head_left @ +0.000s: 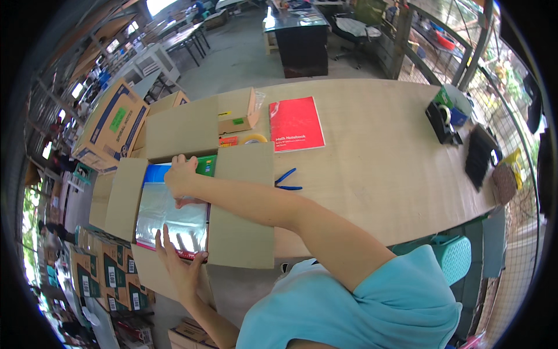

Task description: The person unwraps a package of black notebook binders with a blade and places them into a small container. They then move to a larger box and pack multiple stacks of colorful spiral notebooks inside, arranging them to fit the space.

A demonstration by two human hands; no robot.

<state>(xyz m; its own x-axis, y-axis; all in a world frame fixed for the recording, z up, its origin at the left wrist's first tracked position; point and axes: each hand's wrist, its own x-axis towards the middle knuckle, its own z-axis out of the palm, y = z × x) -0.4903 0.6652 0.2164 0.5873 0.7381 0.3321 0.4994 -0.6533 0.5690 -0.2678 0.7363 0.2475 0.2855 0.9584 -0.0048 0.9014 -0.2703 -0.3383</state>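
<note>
An open cardboard box (241,203) stands on the table's left part, its flaps folded outward. Inside lies a shiny clear-plastic-wrapped pack (157,212), with blue, green and dark red showing around its edges. My right hand (181,176) reaches across to the far side of the box. Its fingers are bent down over the blue and green part, and what they grip is hidden. At the near end of the pack rests my left hand (181,270), fingers spread and stretched over the plastic, the thumb by the red edge.
On the table (372,174) lie a red notebook (296,124), blue-handled pliers or cutters (288,180) and a yellow tape roll (254,138). A black tape dispenser (443,123) stands far right. Closed cartons (110,125) sit beyond the box; more cartons (113,270) are stacked at left.
</note>
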